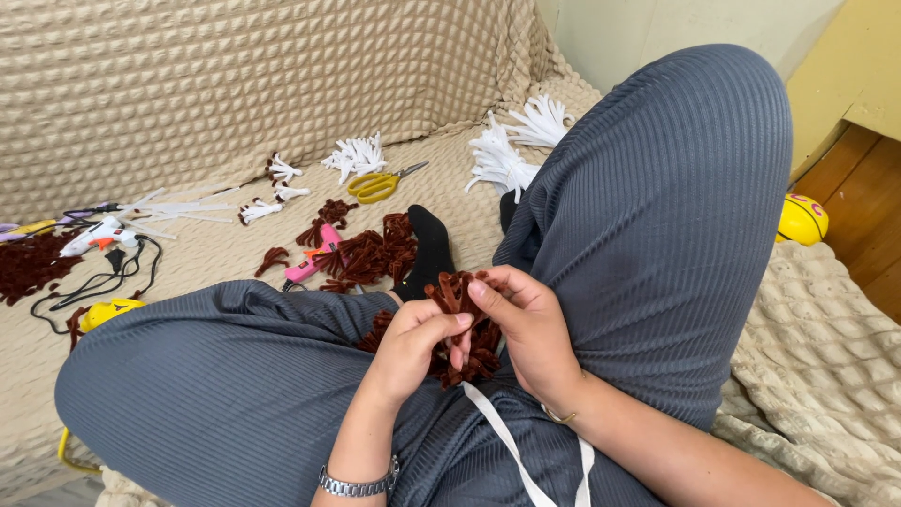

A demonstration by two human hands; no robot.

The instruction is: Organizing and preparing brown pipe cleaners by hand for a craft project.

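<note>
Hiding most of the brown pipe-cleaner bundle (466, 329) behind the two hands, so only curled ends showing above and below the fingers. Sitting in the lap, between the grey-trousered legs (648, 216), right at the centre of the view. Running off the bottom edge: both forearms, cut below the wrist. Blurring into one dark mass at the far left edge: more brown pieces (33, 263), hard to separate.

Left hand (408, 343) coming up from below, wrist bent, grip closing on the bundle with thumb and forefinger pinching its middle; metal watch (358, 484) circling the wrist. Right hand (526, 333) curling in from the right, fingers wrapping the bundle's upper side, thumb pressing on top, grip likewise tightening around it. Both hands touching one another across the bundle.

Lying on the beige quilted cover (235, 84) beyond the knees: yellow-handled scissors (380, 185), white pipe-cleaner tufts (355, 156), a pink glue gun (314, 258) among loose brown twists, a white glue gun (94, 235) with black cord well to the left. Peeking out behind the right knee: a yellow rounded object (801, 219), partly blocked.
</note>
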